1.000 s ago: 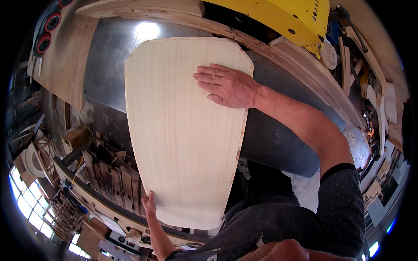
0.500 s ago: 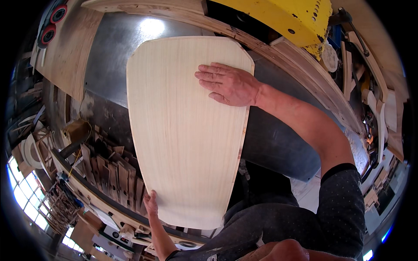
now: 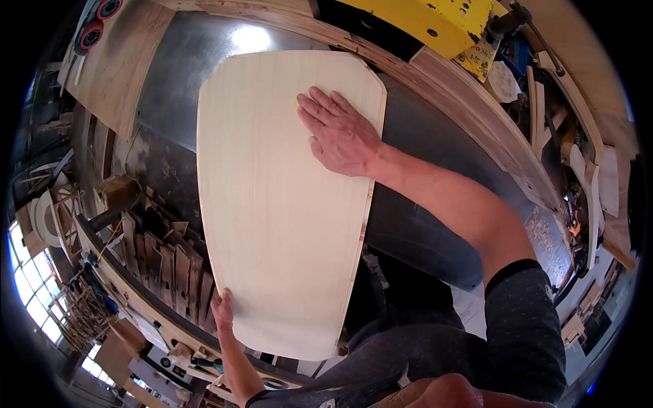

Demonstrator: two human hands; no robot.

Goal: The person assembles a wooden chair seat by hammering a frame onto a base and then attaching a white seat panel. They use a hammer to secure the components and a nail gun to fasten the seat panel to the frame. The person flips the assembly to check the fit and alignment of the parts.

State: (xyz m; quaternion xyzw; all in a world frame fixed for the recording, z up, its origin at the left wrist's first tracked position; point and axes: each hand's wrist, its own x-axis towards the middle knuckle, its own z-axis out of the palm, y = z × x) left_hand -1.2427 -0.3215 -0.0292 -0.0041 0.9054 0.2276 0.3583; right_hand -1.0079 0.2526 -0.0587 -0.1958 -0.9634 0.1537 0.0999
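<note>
Pale wood, finely grained, makes up the long panel (image 3: 279, 204) that the person in dark clothing has before them. It lies over a grey metal table (image 3: 180, 81), its wider end away from the person and its narrower end close to their body. Both far corners are cut off at a slant, and a thin border line follows its edge (rather neat, from where I stand).

On the panel's far half, toward its right edge, rests the right hand (image 3: 340, 136), palm down, fingers stretched out and slightly parted. Its forearm crosses the panel's right edge, bare up to the dark sleeve (image 3: 520, 299). By the panel's near left edge is the left hand (image 3: 222, 309), thumb over the rim; the other fingers are hard to make out, so I cannot tell how firmly it holds.

Past the panel's right edge runs a long wooden rail (image 3: 490, 119), and beyond its far right corner sits a yellow machine body (image 3: 422, 20), its paint chipped. Off the panel's far left corner, well apart from it, is a plywood sheet (image 3: 119, 75), with red-and-black wheels (image 3: 92, 34) near that sheet's outer edge. Left of the panel's near half stand bunched wood offcuts (image 3: 163, 265); much farther out that way, a paned window (image 3: 34, 279) glows.
</note>
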